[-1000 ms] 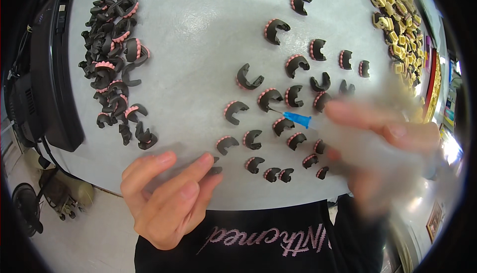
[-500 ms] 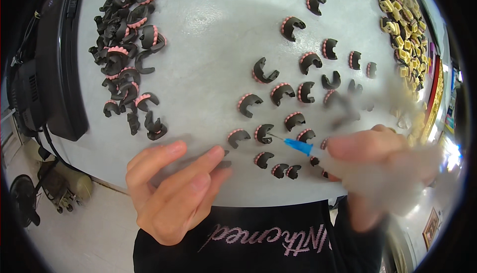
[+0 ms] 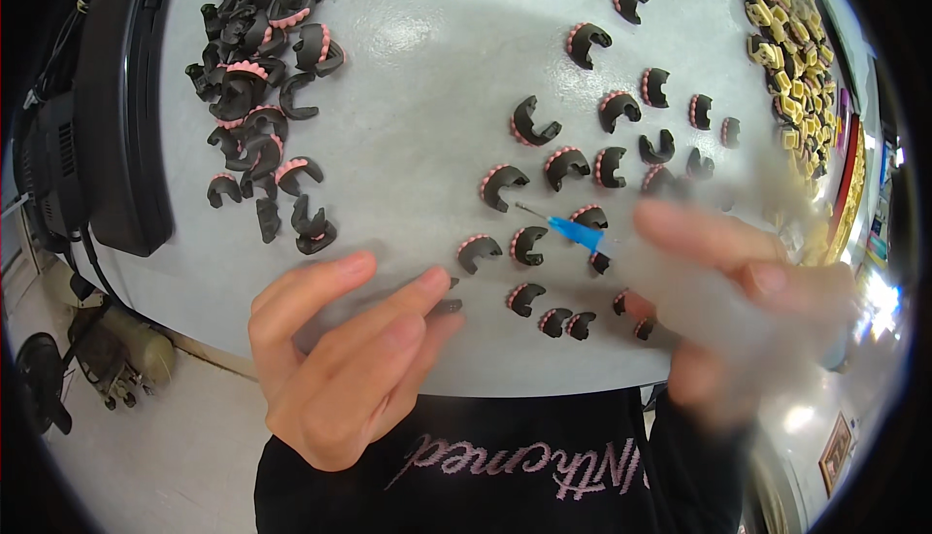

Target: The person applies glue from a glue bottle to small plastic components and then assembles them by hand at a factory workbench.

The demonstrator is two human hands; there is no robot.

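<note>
In my right hand [image 3: 728, 282], blurred and close to the camera, is a syringe with a blue dispensing needle [image 3: 576, 234]. Its thin metal tip points left and hovers by the open side of a black curved piece [image 3: 492, 184] edged with pink beads; I cannot tell whether they touch. Just nearer me lies another such black piece [image 3: 523, 246], with a shiny spot on its lower end. My left hand [image 3: 335, 369] is held low over the near part of the table, empty, fingers loosely bent and apart. Small dark pieces [image 3: 448, 305] show partly behind its fingertips.
Several more bead-edged black pieces [image 3: 588, 46] lie spread over the grey table [image 3: 417, 97]. A heap of them [image 3: 248, 97] is at the left, beside a black device [image 3: 126, 107]. Yellow-and-black pieces [image 3: 791, 58] are piled along the right edge.
The needle tip has left the piece with the shiny spot and moved away from me to the piece beyond it. The whole view has shifted slightly; my left hand stays nearly still.
</note>
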